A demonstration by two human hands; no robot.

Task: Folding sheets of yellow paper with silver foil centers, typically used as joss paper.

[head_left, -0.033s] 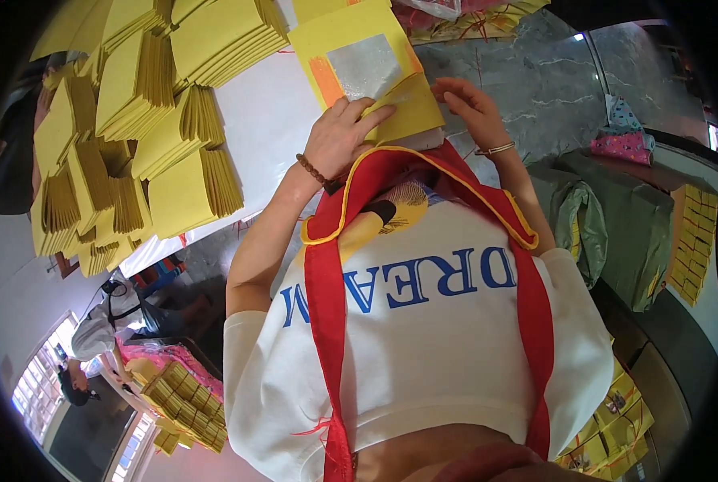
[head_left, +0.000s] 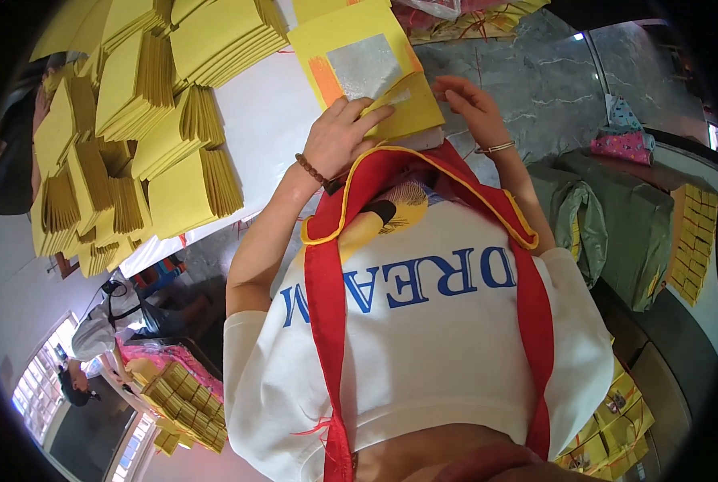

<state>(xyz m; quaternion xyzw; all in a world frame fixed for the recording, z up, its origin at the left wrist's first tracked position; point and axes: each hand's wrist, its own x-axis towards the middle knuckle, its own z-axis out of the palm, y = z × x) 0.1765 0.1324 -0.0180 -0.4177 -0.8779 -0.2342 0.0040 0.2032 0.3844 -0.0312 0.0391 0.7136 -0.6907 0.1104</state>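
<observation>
Yellow paper [head_left: 415,116] with silver square [head_left: 363,63]: lay at right edge of white table [head_left: 254,112], beside folded yellow stacks [head_left: 184,197]. Left hand [head_left: 339,135]: rested on folded flap, fingers bent; pinch could not be told. Right hand [head_left: 475,112]: sat just beside, fingers loosely parted.

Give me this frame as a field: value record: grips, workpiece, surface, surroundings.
left grip: on the yellow sheet, near its apparently folded lower part
right grip: by the sheet's right edge, contact unclear
sheet markings: silver-grey patch, orange stripe left of it
surface: white tabletop
left: many yellow paper stacks
right: dark green covered items
lower left: another person, yellow bundles nearby
wearer: red apron with yellow trim, white shirt
</observation>
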